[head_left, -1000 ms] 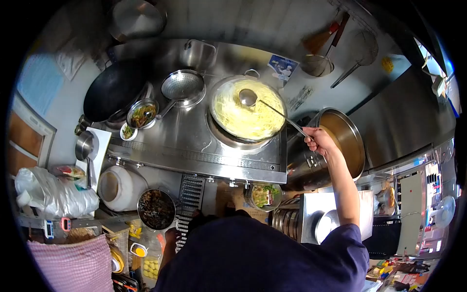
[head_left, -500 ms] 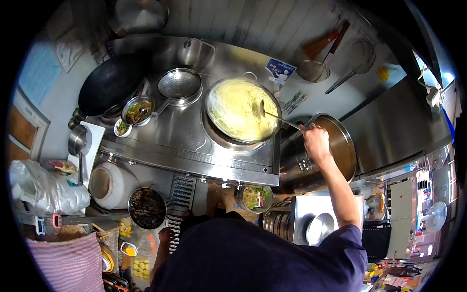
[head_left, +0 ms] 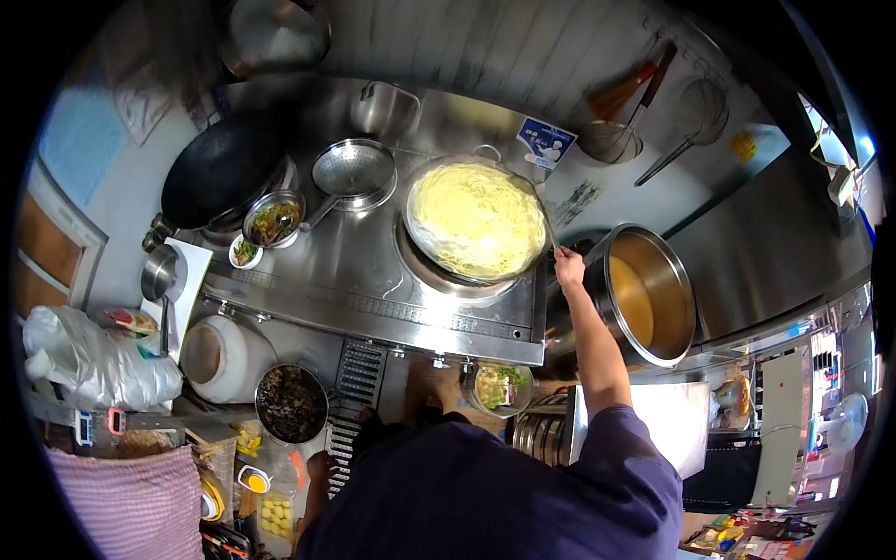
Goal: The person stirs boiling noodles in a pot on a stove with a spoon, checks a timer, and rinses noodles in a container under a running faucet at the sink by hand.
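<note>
My right hand (head_left: 569, 268) is closed round the handle of a ladle (head_left: 549, 217), whose shaft runs up along the right rim of a wide wok (head_left: 408, 209). The ladle's bowl cannot be made out. Pale yellow noodles (head_left: 476, 219) fill the wok on the steel stove. Low beside my body, above the floor grating, hangs my left hand (head_left: 322, 467); it is dark and its fingers are not clear. Just right of my right hand stands a tall steel stockpot (head_left: 686, 299) with brown liquid in it.
A black wok (head_left: 219, 173), a perforated strainer (head_left: 355, 168) and a small bowl of toppings (head_left: 273, 221) stand on the stove's left side. Below are a white jar (head_left: 247, 364) and a pot of dark food (head_left: 291, 403). Wire skimmers (head_left: 700, 117) hang on the back wall.
My right hand has moved left and slightly down with the ladle. The ladle's bowl, seen over the noodles before, has gone from there to the wok's right edge. The view has shifted slightly.
</note>
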Demonstrator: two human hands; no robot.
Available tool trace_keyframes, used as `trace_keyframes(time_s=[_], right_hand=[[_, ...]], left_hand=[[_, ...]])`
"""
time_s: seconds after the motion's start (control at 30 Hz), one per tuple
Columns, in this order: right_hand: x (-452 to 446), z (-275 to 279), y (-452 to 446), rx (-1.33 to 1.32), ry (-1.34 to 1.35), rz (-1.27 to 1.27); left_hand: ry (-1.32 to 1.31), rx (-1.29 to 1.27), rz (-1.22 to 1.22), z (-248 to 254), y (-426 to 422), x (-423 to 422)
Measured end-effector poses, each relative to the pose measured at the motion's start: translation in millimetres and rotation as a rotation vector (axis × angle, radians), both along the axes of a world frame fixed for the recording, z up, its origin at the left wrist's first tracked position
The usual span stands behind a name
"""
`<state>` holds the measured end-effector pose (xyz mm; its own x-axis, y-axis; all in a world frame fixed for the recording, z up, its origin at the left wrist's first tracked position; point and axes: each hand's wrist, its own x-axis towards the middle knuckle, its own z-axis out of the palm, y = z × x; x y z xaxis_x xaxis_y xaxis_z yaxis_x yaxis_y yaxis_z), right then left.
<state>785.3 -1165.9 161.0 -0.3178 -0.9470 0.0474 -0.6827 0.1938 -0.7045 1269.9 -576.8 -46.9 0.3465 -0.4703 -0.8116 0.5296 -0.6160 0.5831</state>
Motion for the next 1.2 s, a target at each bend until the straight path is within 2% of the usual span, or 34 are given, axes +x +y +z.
trace_keyframes(time_s=[0.03,0.07,0.1,0.2,0.3,0.4,0.47,0.57,0.63,0.87,0.93,0.97,1.03,1.07,1.13,1.2], right_hand=[[-4,-22,-4,-0.045,-0.040,-0.024],[2,-24,2,0.031,-0.170,-0.068],[7,-26,10,0.036,-0.180,-0.073],[22,-24,35,0.226,-0.622,-0.094],[27,-27,53,0.317,-0.686,-0.062],[32,-36,71,0.310,-0.653,-0.037],[35,-39,79,0.313,-0.603,-0.001],[41,-35,95,0.349,-0.594,0.069],[48,-26,109,0.339,-0.617,0.063],[44,-28,133,0.263,-0.450,0.167],[44,-2,146,0.124,-0.051,0.295],[41,6,150,0.124,-0.051,0.294],[32,21,154,-0.028,0.146,0.358],[36,56,158,0.126,0.198,0.366],[41,93,165,0.085,0.324,0.352],[49,132,174,0.061,0.415,0.348]], left_hand=[[0.053,-0.172,0.012,-48,23,9],[0.044,-0.168,0.007,-43,26,9],[-0.075,-0.199,-0.107,-35,32,4],[-0.410,-0.256,-0.408,-28,39,-1],[-0.518,-0.257,-0.504,-26,36,0],[-0.501,-0.282,-0.475,-25,22,3],[-0.404,-0.273,-0.369,-24,13,7],[-0.013,-0.008,-0.051,4,-25,5],[-0.061,0.021,-0.067,14,-37,5],[-0.006,0.013,-0.104,-9,-43,14],[0.028,-0.007,-0.146,-13,-39,14],[0.027,-0.007,-0.146,-16,-37,14],[-0.124,-0.023,-0.301,-20,-33,14],[-0.124,-0.022,-0.296,-16,-30,13],[-0.016,-0.067,-0.095,0,-27,9],[0.027,-0.028,-0.034,2,-26,10]])
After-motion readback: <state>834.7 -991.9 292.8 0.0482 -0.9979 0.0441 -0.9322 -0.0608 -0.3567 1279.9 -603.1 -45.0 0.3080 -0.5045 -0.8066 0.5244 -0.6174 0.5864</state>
